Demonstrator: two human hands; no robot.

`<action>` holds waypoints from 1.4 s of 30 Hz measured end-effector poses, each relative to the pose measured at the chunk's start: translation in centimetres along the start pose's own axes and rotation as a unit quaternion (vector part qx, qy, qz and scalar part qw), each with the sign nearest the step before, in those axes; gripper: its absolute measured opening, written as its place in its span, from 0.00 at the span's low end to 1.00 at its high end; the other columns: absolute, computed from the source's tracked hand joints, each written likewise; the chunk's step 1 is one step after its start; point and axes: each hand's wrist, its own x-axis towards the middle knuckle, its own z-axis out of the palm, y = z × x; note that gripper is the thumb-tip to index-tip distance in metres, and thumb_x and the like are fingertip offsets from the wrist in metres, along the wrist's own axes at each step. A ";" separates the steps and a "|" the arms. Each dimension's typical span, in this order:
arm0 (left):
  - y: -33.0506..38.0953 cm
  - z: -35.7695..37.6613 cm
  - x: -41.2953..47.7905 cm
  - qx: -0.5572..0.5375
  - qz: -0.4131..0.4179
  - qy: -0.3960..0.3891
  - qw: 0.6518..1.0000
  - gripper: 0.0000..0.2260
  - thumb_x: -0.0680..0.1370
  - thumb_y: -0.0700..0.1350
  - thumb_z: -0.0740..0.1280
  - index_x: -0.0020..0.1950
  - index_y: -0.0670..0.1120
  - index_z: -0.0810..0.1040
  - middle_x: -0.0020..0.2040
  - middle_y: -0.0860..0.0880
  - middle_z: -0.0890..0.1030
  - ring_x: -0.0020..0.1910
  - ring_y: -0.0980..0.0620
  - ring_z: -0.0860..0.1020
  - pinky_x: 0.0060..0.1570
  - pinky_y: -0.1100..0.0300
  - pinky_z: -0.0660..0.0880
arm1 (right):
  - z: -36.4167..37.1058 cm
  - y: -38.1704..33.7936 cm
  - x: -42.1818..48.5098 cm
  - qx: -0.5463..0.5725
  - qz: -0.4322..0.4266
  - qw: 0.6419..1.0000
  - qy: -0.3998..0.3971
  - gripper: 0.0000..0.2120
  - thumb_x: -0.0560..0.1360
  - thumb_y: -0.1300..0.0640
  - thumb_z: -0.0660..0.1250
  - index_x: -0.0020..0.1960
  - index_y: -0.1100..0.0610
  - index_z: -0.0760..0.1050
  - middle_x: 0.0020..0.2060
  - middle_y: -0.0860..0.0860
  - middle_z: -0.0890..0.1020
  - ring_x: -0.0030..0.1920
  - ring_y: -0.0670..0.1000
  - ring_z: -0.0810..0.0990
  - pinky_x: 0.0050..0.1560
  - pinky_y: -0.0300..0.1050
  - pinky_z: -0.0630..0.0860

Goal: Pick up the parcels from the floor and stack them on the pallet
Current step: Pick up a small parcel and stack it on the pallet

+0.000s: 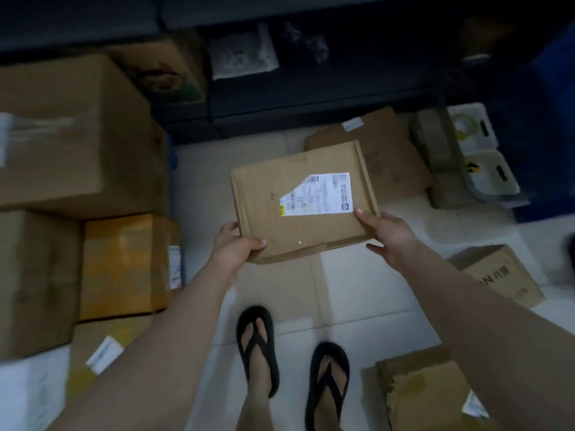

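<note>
**Bare Arms, Black Flip-Flops**

The person wears a pair of plain black thong sandals, the left black flip-flop [240, 337] and the right black flip-flop [311, 384]. Each has a thick, rounded sole and a Y-shaped strap passing between the toes. The feet are otherwise bare. The two forearms are bare from the near edge of the frame to the wrists, as are the left hand [236, 247] and the right hand [392, 236].

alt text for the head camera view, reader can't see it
A person's left hand and right hand hold a flat cardboard parcel with a white label by its near corners, above a pale floor. Stacked boxes stand at the left; other parcels lie around the person's feet in black sandals.
</note>
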 end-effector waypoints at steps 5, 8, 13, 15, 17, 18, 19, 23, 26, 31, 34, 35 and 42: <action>-0.7 -9.9 -1.8 -0.109 -0.039 0.053 0.992 0.23 0.72 0.41 0.74 0.64 0.45 0.71 0.56 0.42 0.80 0.46 0.45 0.79 0.49 0.49 0.77 | 9.7 -3.7 -2.3 -0.099 -0.016 0.994 -0.046 0.39 0.67 0.46 0.76 0.73 0.53 0.64 0.67 0.51 0.73 0.67 0.55 0.70 0.63 0.58 0.70; -1.3 -15.1 -1.8 -0.174 -0.068 0.096 0.978 0.21 0.72 0.42 0.74 0.62 0.43 0.71 0.58 0.42 0.79 0.52 0.42 0.79 0.42 0.52 0.77 | 16.0 -5.1 -3.4 -0.142 0.001 0.985 -0.102 0.32 0.69 0.47 0.74 0.69 0.53 0.66 0.64 0.55 0.71 0.65 0.63 0.69 0.63 0.62 0.71; -4.3 -21.7 -1.8 -0.243 -0.112 0.113 0.957 0.10 0.72 0.44 0.74 0.49 0.46 0.76 0.55 0.42 0.81 0.53 0.41 0.80 0.45 0.45 0.79 | 25.8 -4.4 -4.8 -0.167 0.023 0.975 -0.144 0.26 0.67 0.54 0.76 0.63 0.54 0.72 0.60 0.57 0.75 0.59 0.62 0.75 0.52 0.56 0.79; -5.7 -23.9 -2.1 -0.262 -0.139 0.128 0.946 0.12 0.72 0.44 0.74 0.52 0.44 0.76 0.55 0.42 0.81 0.54 0.40 0.79 0.47 0.44 0.79 | 28.4 -3.4 -5.4 -0.195 0.039 0.968 -0.153 0.25 0.66 0.54 0.76 0.61 0.55 0.74 0.60 0.58 0.76 0.58 0.62 0.76 0.46 0.52 0.80; -7.1 -25.6 -2.2 -0.272 -0.159 0.127 0.940 0.20 0.72 0.45 0.74 0.61 0.40 0.74 0.58 0.40 0.80 0.55 0.39 0.79 0.45 0.46 0.79 | 30.4 -2.3 -5.6 -0.214 0.054 0.961 -0.165 0.25 0.65 0.54 0.76 0.60 0.55 0.74 0.59 0.58 0.76 0.58 0.61 0.76 0.44 0.51 0.80; -7.7 -26.3 -2.2 -0.279 -0.164 0.125 0.938 0.23 0.72 0.45 0.74 0.63 0.39 0.73 0.59 0.40 0.80 0.55 0.39 0.79 0.44 0.47 0.79 | 31.3 -1.8 -5.7 -0.218 0.057 0.960 -0.167 0.25 0.66 0.54 0.76 0.61 0.55 0.73 0.59 0.58 0.76 0.58 0.60 0.76 0.44 0.50 0.79; -8.4 -27.0 -2.1 -0.287 -0.164 0.129 0.935 0.23 0.72 0.45 0.73 0.64 0.39 0.72 0.59 0.40 0.79 0.53 0.39 0.80 0.43 0.48 0.79 | 32.3 -1.3 -5.8 -0.222 0.059 0.958 -0.170 0.25 0.67 0.55 0.76 0.61 0.55 0.73 0.59 0.58 0.76 0.57 0.60 0.76 0.44 0.50 0.79; -10.7 -29.4 -1.1 -0.314 -0.178 0.168 0.917 0.21 0.73 0.44 0.73 0.62 0.39 0.72 0.59 0.40 0.79 0.54 0.41 0.79 0.36 0.54 0.79 | 35.9 0.4 -5.5 -0.257 0.079 0.943 -0.197 0.17 0.69 0.57 0.73 0.57 0.57 0.75 0.54 0.56 0.77 0.52 0.56 0.77 0.44 0.49 0.78; -12.1 -30.3 -0.2 -0.317 -0.190 0.211 0.905 0.18 0.73 0.41 0.73 0.61 0.39 0.75 0.58 0.41 0.80 0.56 0.43 0.79 0.38 0.54 0.79 | 36.8 1.9 -4.5 -0.281 0.108 0.929 -0.214 0.06 0.71 0.61 0.70 0.47 0.56 0.76 0.49 0.55 0.79 0.48 0.54 0.77 0.52 0.51 0.75; -12.1 -28.8 -0.3 -0.305 -0.188 0.226 0.906 0.16 0.72 0.41 0.74 0.55 0.37 0.75 0.51 0.42 0.79 0.48 0.44 0.79 0.46 0.50 0.80 | 35.4 2.8 -2.9 -0.281 0.126 0.930 -0.202 0.12 0.72 0.59 0.71 0.55 0.57 0.77 0.52 0.56 0.80 0.53 0.56 0.78 0.52 0.51 0.78; -11.7 -28.8 -0.7 -0.324 -0.202 0.223 0.897 0.25 0.70 0.44 0.76 0.64 0.42 0.72 0.57 0.43 0.77 0.53 0.42 0.78 0.54 0.43 0.78 | 35.5 2.4 -2.9 -0.313 0.118 0.918 -0.213 0.11 0.72 0.59 0.71 0.53 0.56 0.77 0.55 0.56 0.79 0.53 0.54 0.78 0.54 0.52 0.77; -11.7 -29.2 -0.7 -0.335 -0.203 0.216 0.895 0.30 0.70 0.44 0.76 0.69 0.44 0.69 0.60 0.43 0.76 0.57 0.41 0.77 0.53 0.42 0.78 | 36.1 2.3 -2.9 -0.329 0.117 0.910 -0.222 0.13 0.71 0.57 0.72 0.54 0.56 0.76 0.56 0.56 0.79 0.53 0.54 0.78 0.52 0.51 0.78; -11.9 -32.5 -0.3 -0.400 -0.173 0.213 0.874 0.26 0.71 0.43 0.75 0.68 0.50 0.72 0.61 0.45 0.79 0.55 0.41 0.79 0.40 0.50 0.80 | 43.3 2.5 -3.7 -0.361 0.089 0.888 -0.270 0.29 0.72 0.55 0.72 0.70 0.52 0.68 0.64 0.56 0.73 0.63 0.60 0.73 0.56 0.54 0.75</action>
